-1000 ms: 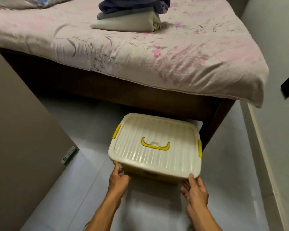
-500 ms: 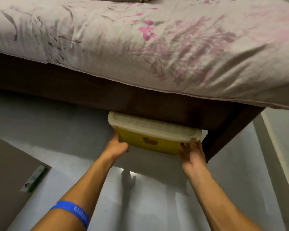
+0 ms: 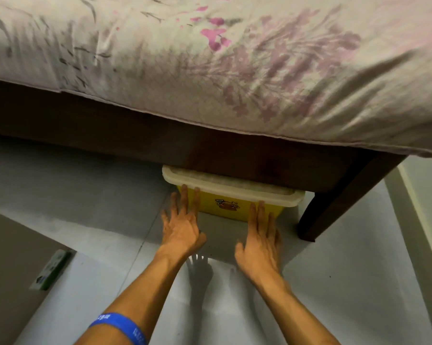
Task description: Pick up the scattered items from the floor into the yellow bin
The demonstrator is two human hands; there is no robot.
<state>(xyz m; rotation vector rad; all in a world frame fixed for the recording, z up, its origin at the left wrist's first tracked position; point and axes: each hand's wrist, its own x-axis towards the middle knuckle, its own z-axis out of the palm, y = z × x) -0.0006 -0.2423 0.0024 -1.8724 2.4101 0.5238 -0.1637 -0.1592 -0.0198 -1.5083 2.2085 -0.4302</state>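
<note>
Grey floor (image 3: pixel 334 282) runs under the bed (image 3: pixel 160 135). Yellow bin (image 3: pixel 225 205) sits lidded, mostly beneath the frame. Left hand (image 3: pixel 182 225) and right hand (image 3: pixel 259 235) press flat-fingered against its front, gripping nothing. Risk: a skewed push jams the bin against the leg (image 3: pixel 339 200).

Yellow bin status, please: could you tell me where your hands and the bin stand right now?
Left hand and right hand open, fingers flat against yellow bin. Lid on, bin mostly under bed frame. Nothing blocking.

The pale tiled floor (image 3: pixel 346 282) carries the lidded yellow bin (image 3: pixel 225 205), standing partly under the bed (image 3: pixel 210 145)
</note>
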